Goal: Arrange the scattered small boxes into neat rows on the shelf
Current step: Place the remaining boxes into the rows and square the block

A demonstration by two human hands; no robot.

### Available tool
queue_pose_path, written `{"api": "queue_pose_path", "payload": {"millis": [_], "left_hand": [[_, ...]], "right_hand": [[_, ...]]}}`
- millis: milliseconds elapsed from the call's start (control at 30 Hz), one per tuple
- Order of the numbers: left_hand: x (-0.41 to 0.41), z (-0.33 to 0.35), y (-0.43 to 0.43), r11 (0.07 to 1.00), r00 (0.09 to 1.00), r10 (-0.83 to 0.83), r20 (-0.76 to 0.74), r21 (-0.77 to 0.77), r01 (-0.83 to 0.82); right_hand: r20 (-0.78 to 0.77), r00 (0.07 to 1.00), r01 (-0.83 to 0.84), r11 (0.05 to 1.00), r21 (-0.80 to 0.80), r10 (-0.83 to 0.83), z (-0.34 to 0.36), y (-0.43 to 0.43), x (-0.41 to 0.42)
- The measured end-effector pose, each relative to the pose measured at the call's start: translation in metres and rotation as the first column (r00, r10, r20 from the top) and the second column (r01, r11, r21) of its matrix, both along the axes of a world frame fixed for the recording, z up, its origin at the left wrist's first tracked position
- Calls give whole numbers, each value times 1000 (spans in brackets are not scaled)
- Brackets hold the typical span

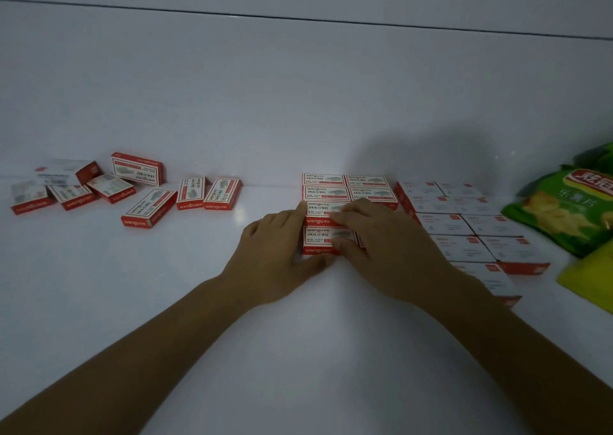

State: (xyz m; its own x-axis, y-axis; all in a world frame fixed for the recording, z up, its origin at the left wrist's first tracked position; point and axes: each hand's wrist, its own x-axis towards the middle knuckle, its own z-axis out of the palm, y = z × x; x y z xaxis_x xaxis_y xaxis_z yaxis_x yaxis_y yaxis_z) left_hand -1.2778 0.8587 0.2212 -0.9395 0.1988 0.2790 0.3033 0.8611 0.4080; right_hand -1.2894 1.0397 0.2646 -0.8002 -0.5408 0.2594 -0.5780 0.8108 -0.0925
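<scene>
The left hand (278,252) pushes against the left side of the arranged block of wengu staple boxes (323,192). Its index finger (300,207) lies straight along the block's edge and its thumb lies along the front. It grips nothing. The right hand (384,239) lies flat over the right half of the same block, its straight fingers resting on the tops of the two front boxes of the left column, and it holds nothing either.

The block is two boxes wide, with the red-and-white tops facing up and the labels all reading the same way. Its back row sits at the foot of the rear wall (298,86) of the white shelf (298,351).

Just to the right of the block is a second block of paler boxes (464,225), also two wide and reaching further forward; whether the two blocks touch cannot be told. Beyond that, further right, lies a green crisp packet (564,209), with a yellow packet (593,278) in front of it.

Well to the left of the block lie the scattered staple boxes (148,208). They sit at mixed angles — some overlap, and one is propped on its long edge near the wall.
</scene>
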Motion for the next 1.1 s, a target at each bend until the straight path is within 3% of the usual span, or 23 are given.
{"api": "queue_pose_path", "payload": {"millis": [233, 400, 533, 800, 1100], "left_hand": [[1, 7, 2, 999, 1000, 19, 7, -26, -19], [16, 38, -4, 970, 999, 49, 11, -238, -45], [26, 60, -40, 926, 994, 48, -98, -369, -81], [58, 62, -136, 914, 984, 44, -175, -389, -111], [82, 53, -235, 934, 988, 78, -134, -336, -119]], "right_hand": [[8, 1000, 24, 1000, 2, -24, 9, 0, 3], [-77, 997, 35, 999, 23, -33, 32, -5, 13], [-78, 997, 1, 999, 52, 4, 50, -27, 18], [-85, 991, -100, 995, 29, 103, 48, -120, 24], [-19, 994, -111, 993, 27, 112, 30, -224, 33]]}}
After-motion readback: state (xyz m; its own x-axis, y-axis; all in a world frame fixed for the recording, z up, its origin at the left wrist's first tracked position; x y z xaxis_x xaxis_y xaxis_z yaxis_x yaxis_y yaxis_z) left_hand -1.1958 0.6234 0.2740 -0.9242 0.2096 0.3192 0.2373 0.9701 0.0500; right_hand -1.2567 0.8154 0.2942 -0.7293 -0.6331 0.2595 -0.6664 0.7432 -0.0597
